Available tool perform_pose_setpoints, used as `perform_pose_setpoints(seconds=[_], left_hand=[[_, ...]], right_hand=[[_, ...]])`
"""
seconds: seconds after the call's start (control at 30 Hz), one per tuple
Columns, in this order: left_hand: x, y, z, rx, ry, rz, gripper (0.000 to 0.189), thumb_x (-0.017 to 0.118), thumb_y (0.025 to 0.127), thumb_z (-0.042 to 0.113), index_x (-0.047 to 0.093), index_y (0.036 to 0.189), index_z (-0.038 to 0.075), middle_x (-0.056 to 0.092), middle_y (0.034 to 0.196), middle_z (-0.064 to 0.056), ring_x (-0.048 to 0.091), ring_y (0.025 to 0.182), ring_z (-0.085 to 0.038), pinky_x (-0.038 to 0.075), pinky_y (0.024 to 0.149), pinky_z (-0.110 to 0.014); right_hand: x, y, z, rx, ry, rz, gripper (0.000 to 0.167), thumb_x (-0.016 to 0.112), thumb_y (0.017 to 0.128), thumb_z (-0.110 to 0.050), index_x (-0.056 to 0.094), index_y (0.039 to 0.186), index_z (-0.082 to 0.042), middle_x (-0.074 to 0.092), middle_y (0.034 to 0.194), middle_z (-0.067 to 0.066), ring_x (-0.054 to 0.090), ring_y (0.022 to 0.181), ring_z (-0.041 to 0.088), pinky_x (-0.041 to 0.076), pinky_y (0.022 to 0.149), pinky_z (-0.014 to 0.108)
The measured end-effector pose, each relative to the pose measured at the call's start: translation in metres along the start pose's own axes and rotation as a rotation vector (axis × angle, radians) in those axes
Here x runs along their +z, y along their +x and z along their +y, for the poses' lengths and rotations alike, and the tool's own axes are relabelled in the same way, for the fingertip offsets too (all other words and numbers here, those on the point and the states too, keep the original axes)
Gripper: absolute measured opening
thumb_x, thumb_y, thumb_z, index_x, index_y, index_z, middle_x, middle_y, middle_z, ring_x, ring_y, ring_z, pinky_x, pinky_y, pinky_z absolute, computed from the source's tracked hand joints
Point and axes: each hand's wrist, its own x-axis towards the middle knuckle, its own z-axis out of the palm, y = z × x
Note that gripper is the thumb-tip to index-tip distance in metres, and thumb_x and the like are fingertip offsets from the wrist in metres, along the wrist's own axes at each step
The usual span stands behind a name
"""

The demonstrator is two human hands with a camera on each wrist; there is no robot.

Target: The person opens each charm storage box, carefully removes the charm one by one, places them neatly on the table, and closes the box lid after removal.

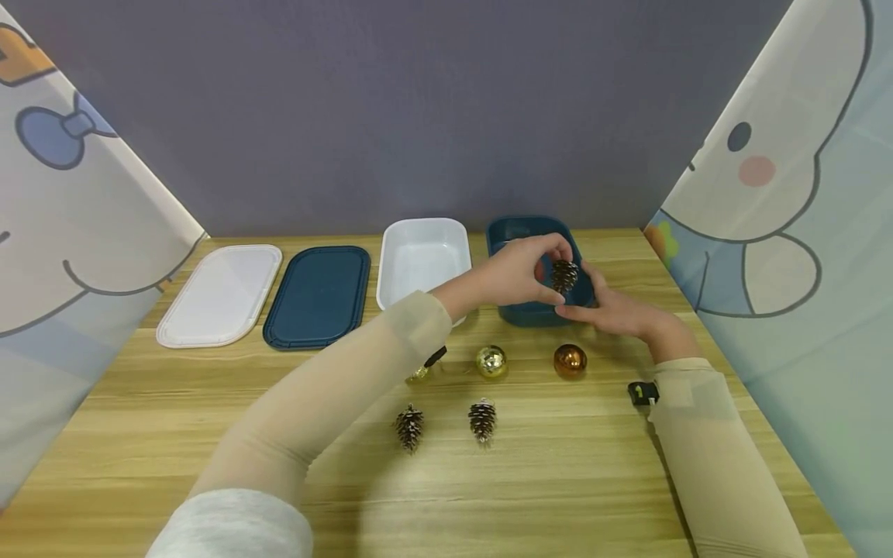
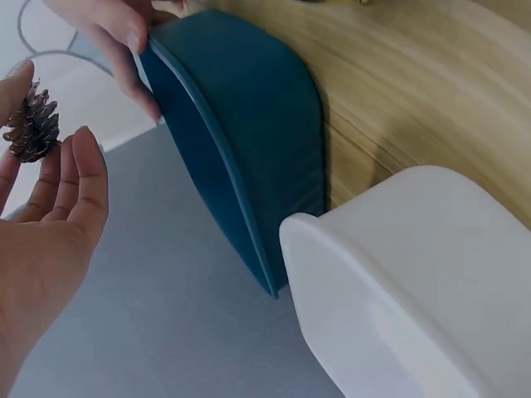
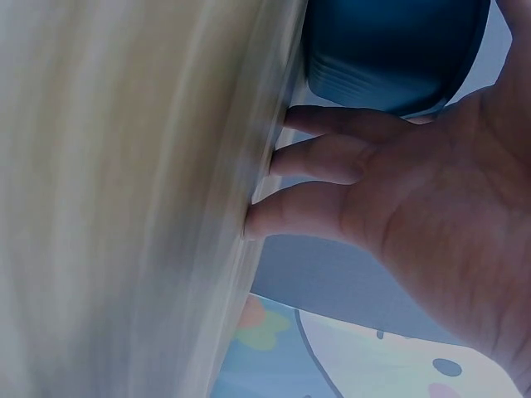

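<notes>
Left fingers [image 2: 90, 176] pinch pinecone [image 2: 33, 126]; device mark [image 1: 638, 391] illegible.

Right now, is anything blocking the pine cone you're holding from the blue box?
Nothing visible does: the left hand holds the pine cone above the open blue box. The right hand is at the box's near right corner, not across the opening. A reddish thing inside is partly hidden.

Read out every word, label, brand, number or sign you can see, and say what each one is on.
No readable words, labels, brands, numbers or signs in any view.
Black device by the right sleeve: a tiny green mark, too small to make out.
Pine cone in the left hand, dark blue container, white container, white lid, dark blue lid: no lettering visible.
Cartoon-printed wall panels: drawings, no readable lettering.
</notes>
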Motion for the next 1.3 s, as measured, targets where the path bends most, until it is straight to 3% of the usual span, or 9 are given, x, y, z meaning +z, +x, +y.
perform_pose_setpoints(seconds=[0.17,0.4,0.57,0.7,0.83,0.9,1.1,1.3], left_hand=[[0.004,-0.009,0.008,0.015,-0.027,0.012,0.054,0.088,0.091,0.028,0.056,0.134,0.018,0.062,0.134,-0.002,0.061,0.096,-0.016,0.052,0.084,-0.026],[0.016,-0.024,0.018,0.022,-0.083,0.090,0.051,0.088,0.090,0.030,0.056,0.130,0.020,0.063,0.129,-0.001,0.059,0.089,-0.014,0.051,0.079,-0.025],[0.030,-0.036,0.029,-0.033,-0.109,0.141,0.051,0.088,0.090,0.032,0.056,0.128,0.020,0.064,0.126,0.001,0.061,0.085,-0.014,0.052,0.075,-0.023],[0.046,-0.047,0.042,-0.087,-0.068,0.127,0.052,0.088,0.090,0.037,0.056,0.127,0.021,0.066,0.128,0.003,0.067,0.102,-0.013,0.054,0.085,-0.023],[0.063,-0.058,0.058,-0.148,-0.027,0.081,0.053,0.088,0.089,0.042,0.055,0.127,0.023,0.067,0.132,0.005,0.066,0.114,-0.010,0.054,0.092,-0.023],[0.072,-0.065,0.065,-0.170,-0.036,0.060,0.052,0.088,0.089,0.041,0.055,0.126,0.024,0.068,0.131,0.005,0.064,0.106,-0.007,0.054,0.088,-0.022],[0.101,-0.083,0.079,-0.245,-0.156,0.025,0.052,0.089,0.089,0.036,0.054,0.126,0.023,0.067,0.129,0.006,0.062,0.101,-0.002,0.051,0.087,-0.017],[0.121,-0.092,0.084,-0.355,-0.299,0.026,0.053,0.090,0.088,0.028,0.052,0.125,0.023,0.067,0.133,0.003,0.063,0.103,-0.004,0.052,0.093,-0.021]], right_hand=[[-0.001,0.000,0.001,-0.027,-0.001,0.003,0.116,0.053,0.104,-0.066,-0.032,0.165,-0.016,0.008,0.170,0.044,0.022,0.154,0.064,0.030,0.118,0.079],[0.000,0.001,0.004,-0.073,-0.013,0.025,0.105,0.052,0.110,-0.052,-0.028,0.166,-0.015,0.010,0.170,0.043,0.025,0.153,0.065,0.029,0.119,0.078],[0.001,-0.001,0.002,-0.077,-0.013,0.026,0.109,0.057,0.107,-0.047,-0.028,0.166,-0.014,0.016,0.168,0.045,0.036,0.150,0.060,0.033,0.119,0.075],[0.000,-0.002,0.001,-0.101,-0.020,0.028,0.112,0.061,0.105,-0.044,-0.027,0.167,-0.012,0.030,0.163,0.045,0.048,0.143,0.056,0.038,0.117,0.072],[0.000,-0.002,0.000,-0.080,-0.040,0.029,0.117,0.061,0.103,-0.059,-0.027,0.167,-0.016,0.026,0.166,0.043,0.043,0.147,0.059,0.038,0.116,0.073],[0.001,-0.001,-0.002,-0.050,-0.033,0.021,0.119,0.058,0.101,-0.067,-0.030,0.166,-0.020,0.016,0.170,0.041,0.034,0.152,0.060,0.036,0.117,0.075],[0.004,0.001,-0.005,-0.007,0.000,0.019,0.118,0.056,0.100,-0.072,-0.031,0.165,-0.027,-0.001,0.174,0.036,0.016,0.158,0.061,0.027,0.121,0.078],[0.006,0.001,-0.006,-0.011,-0.016,0.027,0.118,0.056,0.100,-0.073,-0.030,0.166,-0.027,0.008,0.172,0.039,0.027,0.155,0.060,0.032,0.119,0.076]])
